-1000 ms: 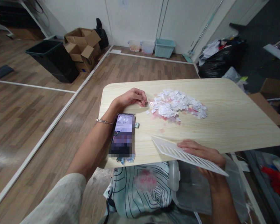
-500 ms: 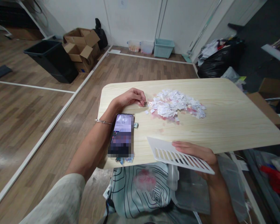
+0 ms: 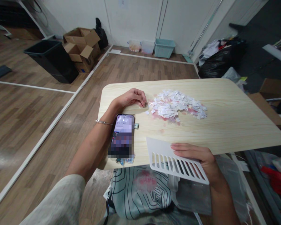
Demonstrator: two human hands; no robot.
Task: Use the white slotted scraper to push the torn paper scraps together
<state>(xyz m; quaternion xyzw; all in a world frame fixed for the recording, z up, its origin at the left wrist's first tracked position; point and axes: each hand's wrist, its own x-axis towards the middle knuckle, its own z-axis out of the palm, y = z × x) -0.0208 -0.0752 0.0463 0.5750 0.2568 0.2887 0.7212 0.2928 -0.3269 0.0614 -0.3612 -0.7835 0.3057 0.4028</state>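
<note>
A heap of small white and pink paper scraps lies on the light wooden table. My left hand rests curled on the table at the heap's left edge, fingertips touching down beside the scraps; whether it holds anything is hidden. My right hand grips a white slotted plastic panel at the table's near edge, tilted so its slots show. A phone with a lit timer screen lies by my left forearm.
A clear plastic tub sits below the table edge by my lap. On the floor stand a black bin, open cardboard boxes, a teal crate and black rubbish bags. Clutter lies at the right.
My right hand has drawn the slotted panel left and toward me, tipping it up so the slots face the camera. The left hand and the paper heap stay put.
</note>
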